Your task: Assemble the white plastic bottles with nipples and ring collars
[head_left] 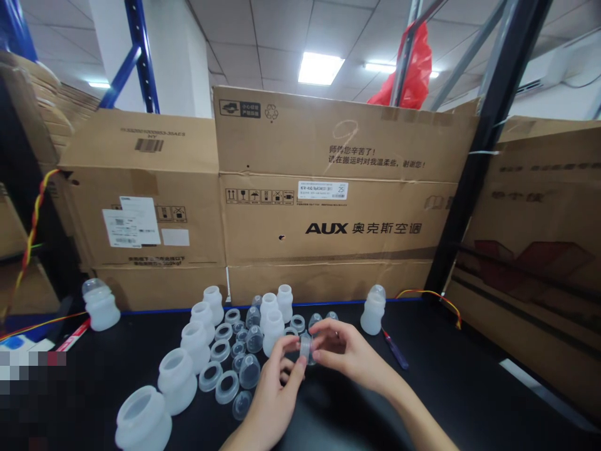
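Between my hands, above the black tabletop, is a translucent screw ring (305, 346) of a baby bottle, turned on its edge. My left hand (278, 389) pinches it from the left with thumb and fingers. On its other side the thumb and fingertips of my right hand (350, 352) close on it; whether a teat sits inside is hidden by the fingers. Left of my hands lie several loose rings (228, 386), clear dome caps (250, 371) and small clear teats (238, 363). A slanting row of open milky bottles (177, 381) stands farther left.
Capped bottles stand at the back left (101, 305) and back right (374, 310). A purple-handled screwdriver (395, 351) lies by the right one. Cardboard boxes (328, 244) wall off the back, between dark shelf posts (474, 163). A red-yellow twisted wire (434, 293) runs along the back right.
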### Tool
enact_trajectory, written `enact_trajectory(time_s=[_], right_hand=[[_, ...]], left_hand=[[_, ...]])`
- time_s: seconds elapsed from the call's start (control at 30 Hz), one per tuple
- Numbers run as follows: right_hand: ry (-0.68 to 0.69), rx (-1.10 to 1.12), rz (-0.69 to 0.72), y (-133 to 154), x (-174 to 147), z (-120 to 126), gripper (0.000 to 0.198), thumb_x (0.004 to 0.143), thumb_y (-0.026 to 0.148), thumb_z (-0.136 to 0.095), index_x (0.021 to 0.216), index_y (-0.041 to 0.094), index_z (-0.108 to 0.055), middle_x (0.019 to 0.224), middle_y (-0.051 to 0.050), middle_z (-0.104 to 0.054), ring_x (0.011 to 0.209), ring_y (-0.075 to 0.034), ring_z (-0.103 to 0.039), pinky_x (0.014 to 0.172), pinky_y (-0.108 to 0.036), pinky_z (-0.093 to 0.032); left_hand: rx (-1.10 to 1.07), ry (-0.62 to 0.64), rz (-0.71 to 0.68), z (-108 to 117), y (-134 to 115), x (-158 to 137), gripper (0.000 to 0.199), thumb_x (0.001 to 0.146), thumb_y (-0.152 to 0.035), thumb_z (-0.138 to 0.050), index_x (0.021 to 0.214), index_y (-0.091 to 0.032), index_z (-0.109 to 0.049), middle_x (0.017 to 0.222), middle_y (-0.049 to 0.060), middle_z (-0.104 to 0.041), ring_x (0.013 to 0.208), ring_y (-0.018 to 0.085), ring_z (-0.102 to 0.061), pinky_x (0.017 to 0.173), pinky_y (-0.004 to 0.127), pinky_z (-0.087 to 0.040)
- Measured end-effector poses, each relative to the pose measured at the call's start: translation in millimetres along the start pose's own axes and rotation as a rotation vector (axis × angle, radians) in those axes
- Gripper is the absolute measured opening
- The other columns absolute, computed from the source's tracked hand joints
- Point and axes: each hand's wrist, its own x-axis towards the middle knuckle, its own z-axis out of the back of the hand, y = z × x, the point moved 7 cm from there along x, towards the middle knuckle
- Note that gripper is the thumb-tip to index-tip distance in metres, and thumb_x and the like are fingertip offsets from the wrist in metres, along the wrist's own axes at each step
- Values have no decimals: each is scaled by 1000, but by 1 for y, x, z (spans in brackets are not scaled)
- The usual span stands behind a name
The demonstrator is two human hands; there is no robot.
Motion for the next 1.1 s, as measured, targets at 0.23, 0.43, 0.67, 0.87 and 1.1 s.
enact_trajectory(time_s=[0.23,0.43,0.67,0.87,1.1], right_hand=[[73,-16,7,6,-7,-9,54,88,42,-81,135,24,-63,124,-10,-71,92,-20,-68,84,-37,-54],[194,7,14,11,-13,-23,64,89,37,-79,147,29,-54,137,-11,-66,102,-21,-69,94,-41,-54],[95,-52,48,10,-8,-27,56,90,42,-76,141,26,-59,126,-10,-71,84,-18,-69,79,-35,-55],[-250,-504,146,12,-3,-12,31,97,44,-64,115,19,-70,80,-2,-64,67,-16,-57,62,-28,-45],[-163,-458,132,3,0,-27,29,101,45,-59,106,20,-73,88,-4,-72,76,-19,-62,70,-28,-47]], left_hand=[[-128,7,37,-1,0,3,53,94,-63,-62,128,-23,-58,131,12,-67,82,18,-70,70,30,-52],[-230,33,60,-2,3,3,62,90,-67,-65,130,-21,-57,118,11,-72,76,17,-68,62,27,-50],[-240,-2,120,0,5,7,70,83,-71,-68,127,-18,-57,88,6,-77,61,17,-70,54,24,-44],[-206,-67,135,0,6,5,71,81,-75,-66,122,-17,-60,85,5,-77,57,19,-72,53,26,-46],[-180,-64,55,5,-2,3,60,87,-68,-67,122,-18,-66,88,6,-79,53,16,-67,54,26,-50]])
